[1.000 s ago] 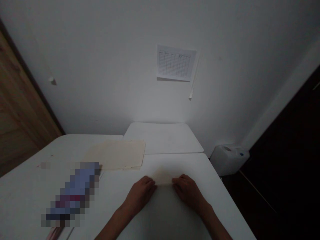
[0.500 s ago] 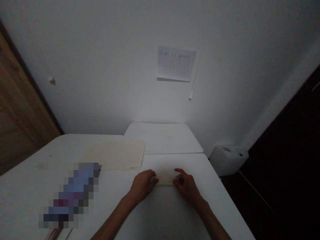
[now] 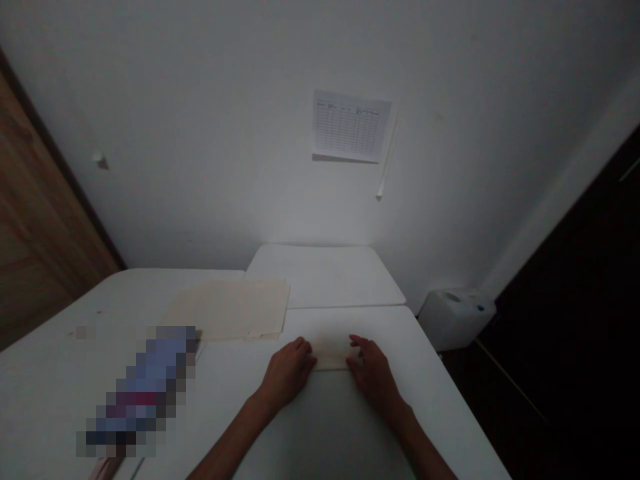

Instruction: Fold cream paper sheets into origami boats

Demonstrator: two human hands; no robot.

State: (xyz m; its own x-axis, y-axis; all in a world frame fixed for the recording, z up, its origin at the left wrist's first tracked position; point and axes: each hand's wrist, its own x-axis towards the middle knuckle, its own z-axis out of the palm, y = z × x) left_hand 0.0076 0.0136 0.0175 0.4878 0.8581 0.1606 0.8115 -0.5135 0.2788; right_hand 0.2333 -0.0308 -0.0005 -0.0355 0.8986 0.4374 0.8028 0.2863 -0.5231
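A small cream piece of folded paper lies on the white table in front of me. My left hand rests on its left end with fingers curled down onto it. My right hand presses on its right end, fingers bent and fairly close together. Both forearms reach in from the bottom of the view.
A stack of cream sheets lies further back on the left. A blurred-out bluish object sits at the left front. A second white tabletop stands against the wall, under a pinned chart. A white container stands on the floor, right.
Both hands slid a little forward along the paper and then held still; the fingers have spread slightly over its ends.
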